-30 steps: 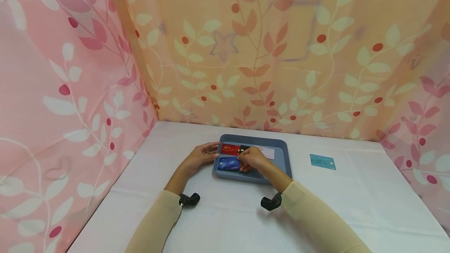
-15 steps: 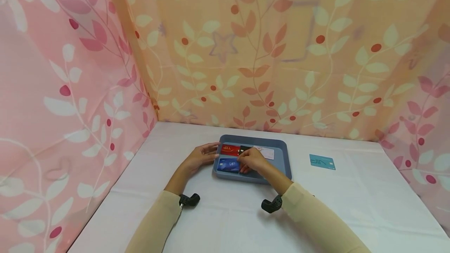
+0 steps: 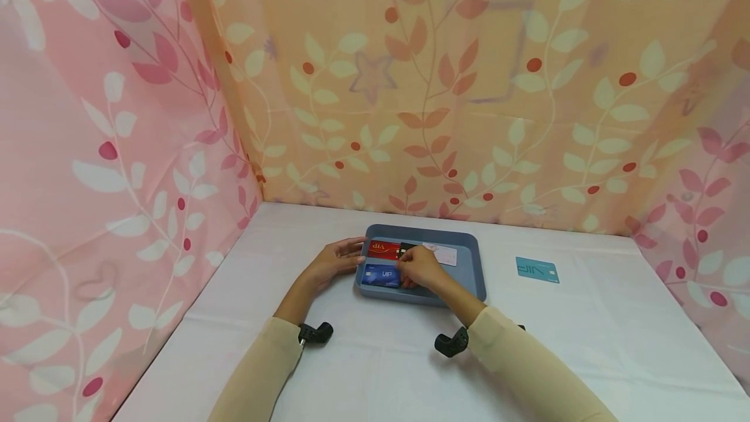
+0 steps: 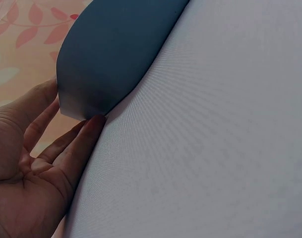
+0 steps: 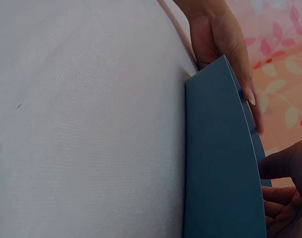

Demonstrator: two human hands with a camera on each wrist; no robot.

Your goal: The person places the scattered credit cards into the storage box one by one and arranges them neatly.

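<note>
A blue-grey tray (image 3: 477, 272) lies on the white-covered table. At its left end my left hand (image 3: 331, 264) rests against the outer wall with fairly straight fingers; the left wrist view shows that hand (image 4: 36, 148) touching the tray's corner (image 4: 111, 54). Inside, my right hand (image 3: 422, 267) pinches the right edge of a blue VIP card (image 3: 381, 275) at the front left; its fingertips are partly hidden. Behind it lie a red VIP card (image 3: 383, 250), a black card (image 3: 405, 247) half covered by the hand, and a pale card (image 3: 447, 256).
A teal card (image 3: 537, 269) lies on the table (image 3: 586, 331) to the right of the tray. Floral cloth walls (image 3: 375, 83) stand behind and at both sides. Black wrist cameras (image 3: 316, 333) sit at both cuffs.
The blue card looked slightly tilted a second ago and now lies flatter, its lettering plainer. My right hand has shifted very slightly; the left hand and tray have stayed put.
</note>
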